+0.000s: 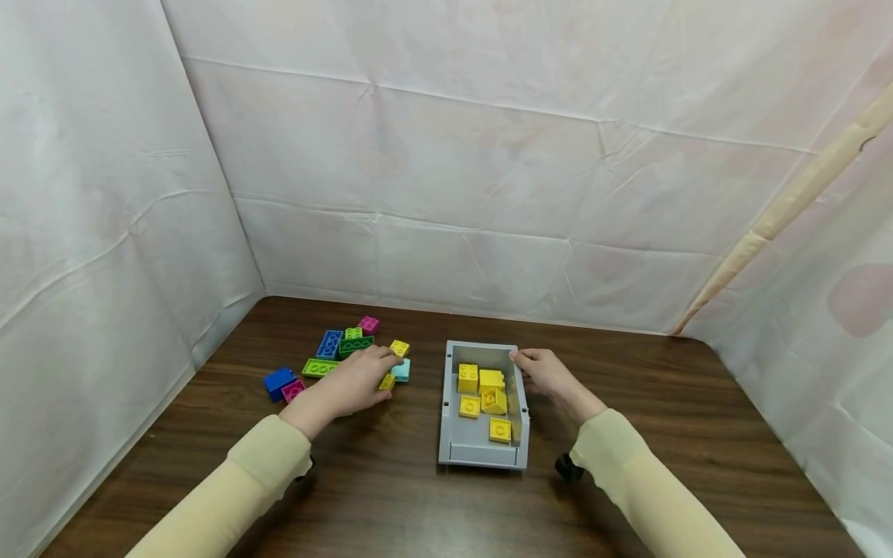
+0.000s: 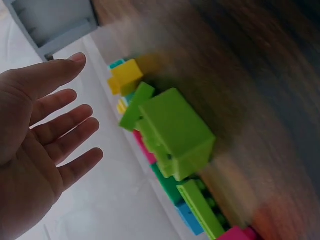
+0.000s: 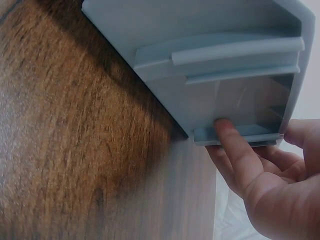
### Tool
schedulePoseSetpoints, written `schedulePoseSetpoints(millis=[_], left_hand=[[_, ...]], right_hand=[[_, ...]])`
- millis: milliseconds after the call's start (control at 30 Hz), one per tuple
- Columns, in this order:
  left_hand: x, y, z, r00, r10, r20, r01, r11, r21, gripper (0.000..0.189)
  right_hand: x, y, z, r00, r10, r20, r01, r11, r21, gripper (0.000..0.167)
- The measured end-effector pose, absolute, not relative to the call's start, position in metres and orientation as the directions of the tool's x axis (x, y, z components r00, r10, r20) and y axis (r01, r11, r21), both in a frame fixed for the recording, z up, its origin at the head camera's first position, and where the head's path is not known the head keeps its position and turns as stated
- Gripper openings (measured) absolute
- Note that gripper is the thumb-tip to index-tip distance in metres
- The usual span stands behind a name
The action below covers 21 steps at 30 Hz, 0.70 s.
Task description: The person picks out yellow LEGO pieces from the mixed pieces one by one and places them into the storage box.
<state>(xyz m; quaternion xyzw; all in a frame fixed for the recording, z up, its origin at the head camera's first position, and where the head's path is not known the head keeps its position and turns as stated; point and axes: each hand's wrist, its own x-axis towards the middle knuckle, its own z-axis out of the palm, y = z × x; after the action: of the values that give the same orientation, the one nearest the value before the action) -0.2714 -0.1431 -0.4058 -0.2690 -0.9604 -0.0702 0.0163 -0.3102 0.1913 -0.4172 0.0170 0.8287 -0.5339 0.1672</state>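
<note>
My left hand (image 1: 352,381) hovers over the right end of a group of toy building bricks, fingers spread in the left wrist view and nothing between them. Closest to its fingertips are a yellow brick (image 1: 387,382), a light blue brick (image 1: 401,370) and another yellow brick (image 1: 400,348). A light green brick (image 2: 175,132) shows large in the left wrist view. My right hand (image 1: 551,376) grips a grey bin (image 1: 460,438) by its far right side, thumb at the rim and fingers against the outer wall. Several yellow bricks (image 1: 468,377) lie inside the bin.
Left of and behind my left hand lie blue (image 1: 280,383), magenta (image 1: 368,325), dark green (image 1: 356,346) and light green bricks (image 1: 319,367). All stands on a dark wooden table (image 1: 391,496), with white cloth (image 1: 418,170) hanging behind and at both sides.
</note>
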Motion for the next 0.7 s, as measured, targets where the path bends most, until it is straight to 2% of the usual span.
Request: schedulePoseSetpoints(millis=[700], left_hand=[[-0.290,-0.145,-0.424,-0.818,0.574,0.026,0.575,0.818,0.038,0.039]], right_hand=[[-0.308,0.193,-0.416,-0.943,-0.145,-0.298,0.207,0.444,-0.872,0.049]])
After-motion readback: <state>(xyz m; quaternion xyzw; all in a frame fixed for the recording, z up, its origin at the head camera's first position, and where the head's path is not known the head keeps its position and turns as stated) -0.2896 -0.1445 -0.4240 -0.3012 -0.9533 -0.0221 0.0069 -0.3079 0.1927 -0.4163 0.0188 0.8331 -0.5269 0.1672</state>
